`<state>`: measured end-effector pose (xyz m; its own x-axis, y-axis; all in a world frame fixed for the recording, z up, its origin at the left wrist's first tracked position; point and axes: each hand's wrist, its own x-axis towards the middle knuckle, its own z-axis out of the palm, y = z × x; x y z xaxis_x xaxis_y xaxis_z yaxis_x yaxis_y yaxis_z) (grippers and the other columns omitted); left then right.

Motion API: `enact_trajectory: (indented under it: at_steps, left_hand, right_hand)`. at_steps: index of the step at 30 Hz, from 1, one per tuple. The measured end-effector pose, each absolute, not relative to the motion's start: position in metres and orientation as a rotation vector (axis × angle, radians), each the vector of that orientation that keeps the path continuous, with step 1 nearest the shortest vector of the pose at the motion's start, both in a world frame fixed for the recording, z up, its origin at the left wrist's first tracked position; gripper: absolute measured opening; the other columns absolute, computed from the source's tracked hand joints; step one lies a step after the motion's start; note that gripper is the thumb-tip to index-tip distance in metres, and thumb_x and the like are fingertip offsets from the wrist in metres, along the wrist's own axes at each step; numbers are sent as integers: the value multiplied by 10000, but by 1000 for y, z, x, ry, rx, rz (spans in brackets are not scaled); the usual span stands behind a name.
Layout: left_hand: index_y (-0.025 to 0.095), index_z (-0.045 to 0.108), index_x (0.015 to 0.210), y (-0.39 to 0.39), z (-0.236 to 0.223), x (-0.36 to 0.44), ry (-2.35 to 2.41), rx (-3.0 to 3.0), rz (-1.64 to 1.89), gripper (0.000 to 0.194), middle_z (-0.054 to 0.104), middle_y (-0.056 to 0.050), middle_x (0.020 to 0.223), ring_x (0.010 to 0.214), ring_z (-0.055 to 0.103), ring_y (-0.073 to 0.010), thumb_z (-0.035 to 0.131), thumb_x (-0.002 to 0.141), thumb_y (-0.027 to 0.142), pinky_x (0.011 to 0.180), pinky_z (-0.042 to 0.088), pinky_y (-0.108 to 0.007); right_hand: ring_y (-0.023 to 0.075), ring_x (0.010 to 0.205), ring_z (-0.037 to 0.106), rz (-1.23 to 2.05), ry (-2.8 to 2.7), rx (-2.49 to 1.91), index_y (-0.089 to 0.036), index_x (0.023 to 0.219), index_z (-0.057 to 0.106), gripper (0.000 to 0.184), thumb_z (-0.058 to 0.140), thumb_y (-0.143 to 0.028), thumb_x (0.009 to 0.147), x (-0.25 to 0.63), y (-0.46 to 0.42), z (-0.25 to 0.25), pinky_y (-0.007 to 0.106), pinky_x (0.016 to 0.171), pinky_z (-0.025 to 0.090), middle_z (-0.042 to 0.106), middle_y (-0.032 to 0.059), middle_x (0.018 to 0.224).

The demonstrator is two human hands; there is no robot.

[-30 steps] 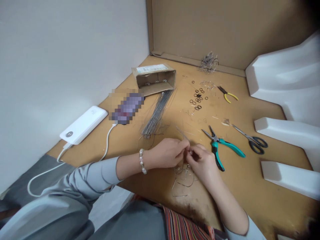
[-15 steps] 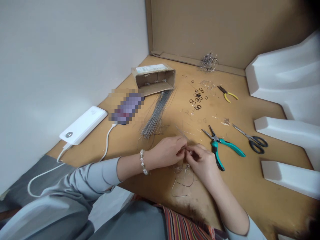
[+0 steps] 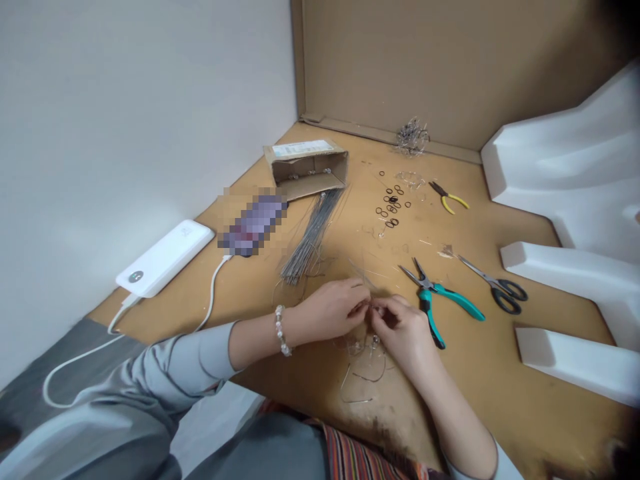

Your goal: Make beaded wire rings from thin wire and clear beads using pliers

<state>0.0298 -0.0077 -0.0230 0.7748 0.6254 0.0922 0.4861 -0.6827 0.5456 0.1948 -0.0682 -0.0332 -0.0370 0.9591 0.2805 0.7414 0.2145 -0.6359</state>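
Observation:
My left hand (image 3: pixel 336 308), with a beaded bracelet (image 3: pixel 281 330) at its wrist, is closed in a pinch. My right hand (image 3: pixel 404 327) pinches too, its fingertips almost touching the left ones. Between them is a thin piece of wire, mostly hidden by the fingers; strands of fine wire (image 3: pixel 361 272) show just beyond the left knuckles. Below the hands lie bent wire pieces (image 3: pixel 370 379) and a small clear bead (image 3: pixel 375 342). Right of my right hand rest teal-handled long-nose pliers (image 3: pixel 457 301), jaws apart.
A bundle of grey wires (image 3: pixel 311 243) lies before an open cardboard box (image 3: pixel 306 152) holding clear beads. Black rings (image 3: pixel 393 200), yellow-handled pliers (image 3: pixel 454 200), scissors (image 3: pixel 507 293) and tangled wire (image 3: pixel 413 137) lie beyond. White foam (image 3: pixel 560 263) borders the right; a power bank (image 3: pixel 167 259) and blurred phone sit left.
The view has shifted slightly, so the table things sit a little lower. Both hands keep their pinch together, with only small finger movement.

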Motion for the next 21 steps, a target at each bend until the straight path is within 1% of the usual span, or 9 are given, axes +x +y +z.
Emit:
enact_trajectory:
  at_steps: [2,5,9,13,15,18,21]
  left_hand:
    - [154,556,841,-6,-22,30,813,2404,371,67,552,-11,778,672,513,-121,496,813,169,630,399,-231]
    - [162,566,908,-5,-20,30,768,2351,390,122,564,2,755,658,511,-114,494,810,167,624,393,-222]
    - [163,560,877,-6,-18,30,775,2307,408,107,564,15,716,632,501,-104,485,803,151,609,383,-219]
    - [158,509,937,-7,-15,29,819,2078,418,146,585,23,724,622,525,-93,515,791,167,591,409,-204]
    - [155,502,927,-6,-13,28,832,2012,449,130,594,18,746,643,539,-91,512,797,159,602,423,-201]
    - [156,539,876,-3,-10,26,826,2049,467,68,602,16,744,644,536,-89,490,830,163,610,422,-204]
    - [157,577,857,-2,-11,26,798,2169,468,91,618,7,772,680,550,-96,487,848,151,644,426,-210]
  right_hand:
    - [115,562,576,421,-1819,-1581,-175,748,672,123,552,-160,770,195,-68,-34,214,553,447,610,10,637]
    - [117,566,572,419,-1810,-1594,-177,744,664,115,553,-161,768,196,-69,-36,218,562,445,606,9,640]
    - [118,562,558,410,-1804,-1626,-185,693,627,105,549,-150,754,196,-69,-36,224,567,433,586,-3,615]
    - [114,558,542,438,-1794,-1651,-192,692,606,90,552,-174,763,197,-69,-37,221,560,423,572,-10,614]
    - [110,551,529,443,-1793,-1656,-193,690,601,96,553,-188,774,199,-69,-37,218,557,416,556,-15,603]
    - [105,544,518,429,-1794,-1654,-193,692,600,100,555,-190,781,199,-68,-38,214,552,407,538,-22,588]
    - [104,535,520,398,-1799,-1658,-194,683,596,107,561,-199,784,199,-69,-38,214,542,400,538,-23,580]
